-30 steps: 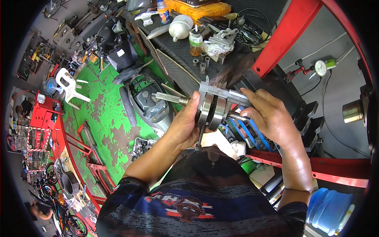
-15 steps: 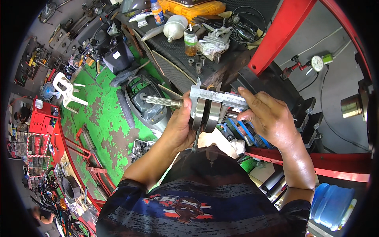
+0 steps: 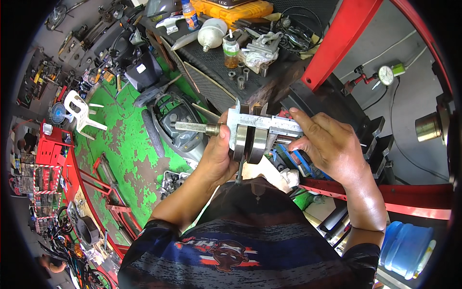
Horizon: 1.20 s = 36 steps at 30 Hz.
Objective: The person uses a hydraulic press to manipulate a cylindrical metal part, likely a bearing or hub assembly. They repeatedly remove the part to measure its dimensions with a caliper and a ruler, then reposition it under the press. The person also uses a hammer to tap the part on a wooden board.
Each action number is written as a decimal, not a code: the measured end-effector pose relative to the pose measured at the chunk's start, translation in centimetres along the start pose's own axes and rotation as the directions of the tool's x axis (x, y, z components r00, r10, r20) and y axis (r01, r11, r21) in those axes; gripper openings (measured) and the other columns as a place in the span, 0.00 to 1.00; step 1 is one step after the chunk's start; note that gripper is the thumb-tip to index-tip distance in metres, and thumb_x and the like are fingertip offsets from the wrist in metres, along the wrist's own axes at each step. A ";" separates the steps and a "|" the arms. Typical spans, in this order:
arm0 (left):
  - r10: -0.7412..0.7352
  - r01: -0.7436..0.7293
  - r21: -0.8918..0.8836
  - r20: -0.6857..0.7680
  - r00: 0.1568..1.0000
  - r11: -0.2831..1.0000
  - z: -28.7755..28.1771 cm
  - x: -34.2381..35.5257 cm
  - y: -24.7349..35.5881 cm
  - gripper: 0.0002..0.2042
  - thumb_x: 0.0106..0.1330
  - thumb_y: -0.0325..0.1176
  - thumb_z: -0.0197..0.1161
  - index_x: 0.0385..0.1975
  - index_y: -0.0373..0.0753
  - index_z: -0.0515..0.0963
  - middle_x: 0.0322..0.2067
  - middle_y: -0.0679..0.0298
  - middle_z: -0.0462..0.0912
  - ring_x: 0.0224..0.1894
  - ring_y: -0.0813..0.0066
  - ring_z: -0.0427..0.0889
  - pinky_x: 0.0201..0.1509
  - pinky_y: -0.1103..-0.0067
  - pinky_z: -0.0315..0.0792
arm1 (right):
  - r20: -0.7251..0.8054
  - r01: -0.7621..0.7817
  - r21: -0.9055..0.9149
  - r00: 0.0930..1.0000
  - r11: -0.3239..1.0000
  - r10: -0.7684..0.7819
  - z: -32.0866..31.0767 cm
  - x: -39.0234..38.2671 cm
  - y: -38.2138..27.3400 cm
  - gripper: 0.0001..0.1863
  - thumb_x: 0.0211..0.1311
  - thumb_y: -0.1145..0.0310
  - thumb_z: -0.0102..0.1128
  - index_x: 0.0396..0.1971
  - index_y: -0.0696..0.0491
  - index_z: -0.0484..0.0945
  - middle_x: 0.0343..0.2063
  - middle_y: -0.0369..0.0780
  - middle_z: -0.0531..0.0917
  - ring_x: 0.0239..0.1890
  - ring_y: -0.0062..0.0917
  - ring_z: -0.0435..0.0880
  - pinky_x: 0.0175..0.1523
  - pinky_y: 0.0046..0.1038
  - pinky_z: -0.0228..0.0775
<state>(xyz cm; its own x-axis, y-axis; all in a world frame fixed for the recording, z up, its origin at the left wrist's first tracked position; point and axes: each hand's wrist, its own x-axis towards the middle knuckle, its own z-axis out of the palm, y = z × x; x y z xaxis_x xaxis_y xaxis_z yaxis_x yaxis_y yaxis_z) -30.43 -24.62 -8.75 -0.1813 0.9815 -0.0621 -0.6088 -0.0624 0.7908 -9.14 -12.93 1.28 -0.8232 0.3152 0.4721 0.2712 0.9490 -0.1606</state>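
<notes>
In front of my chest, my left hand (image 3: 215, 161) is closed around a metal crankshaft (image 3: 260, 145). Its splined shaft end sticks out to the left past my thumb, and the connecting rod (image 3: 239, 171) hangs down between the two round webs. A steel vernier caliper (image 3: 256, 121) lies across the top of the webs, one jaw near my left thumb. My right hand (image 3: 334, 147) is shut on the caliper's right end, fingers on top and thumb below. Whether the jaws touch the webs on both sides I cannot tell.
Beyond my hands is a dark workbench (image 3: 214, 62) with small metal sleeves (image 3: 241, 83), an oil bottle (image 3: 231, 50), rags and an orange case (image 3: 245, 12). A red press frame (image 3: 339, 43) rises at right. A scooter (image 3: 178, 127) and a white chair (image 3: 83, 111) stand on the left.
The crankshaft and the caliper have both shifted slightly to the left. Both hands keep their hold.
</notes>
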 end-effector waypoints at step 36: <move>-0.165 0.052 -0.303 -0.359 0.919 0.952 -9.4 -1.8 0.1 0.37 0.72 0.68 0.47 0.61 0.37 0.74 0.49 0.53 0.86 0.43 0.60 0.89 0.34 0.60 0.87 | 0.271 -0.733 0.491 0.643 0.472 0.716 10.3 10.1 3.4 0.26 0.68 0.57 0.61 0.56 0.64 0.78 0.42 0.59 0.85 0.49 0.54 0.85 0.57 0.42 0.75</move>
<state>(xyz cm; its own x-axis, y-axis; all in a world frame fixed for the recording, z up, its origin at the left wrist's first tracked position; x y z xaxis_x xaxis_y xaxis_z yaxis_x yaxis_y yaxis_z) -37.47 -28.05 -14.27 -0.3433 0.8471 -0.4056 -0.8228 -0.0630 0.5649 -21.67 -6.54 -3.48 -0.4704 0.8812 -0.0465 0.4864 0.2149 -0.8469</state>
